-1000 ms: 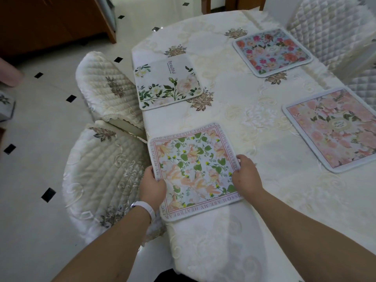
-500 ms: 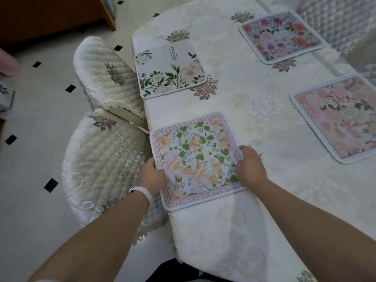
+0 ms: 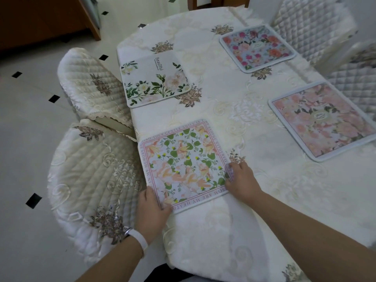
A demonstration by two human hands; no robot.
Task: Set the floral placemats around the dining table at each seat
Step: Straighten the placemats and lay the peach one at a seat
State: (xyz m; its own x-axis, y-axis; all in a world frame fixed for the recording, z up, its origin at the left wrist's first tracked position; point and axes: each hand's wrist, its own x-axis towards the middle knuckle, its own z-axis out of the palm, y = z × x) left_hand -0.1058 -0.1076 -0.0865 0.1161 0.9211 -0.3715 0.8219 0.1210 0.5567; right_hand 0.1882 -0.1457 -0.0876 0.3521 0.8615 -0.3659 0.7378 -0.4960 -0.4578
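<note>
A square placemat with green leaves, peach flowers and a lettered pink border lies flat at the near left edge of the table. My left hand grips its near left corner. My right hand holds its right edge, fingers on top. Three more floral placemats lie on the cream tablecloth: a white one with green sprigs farther along the left side, a blue-pink one at the far right, and a pale pink one at the right.
Two quilted cream chairs stand pushed in at the left side, one near and one farther. More quilted chairs line the right side. A wooden cabinet stands at the back left on a tiled floor.
Both hands have stayed on the leafy placemat. My left hand has slid back to the mat's near corner. The view has shifted a little.
</note>
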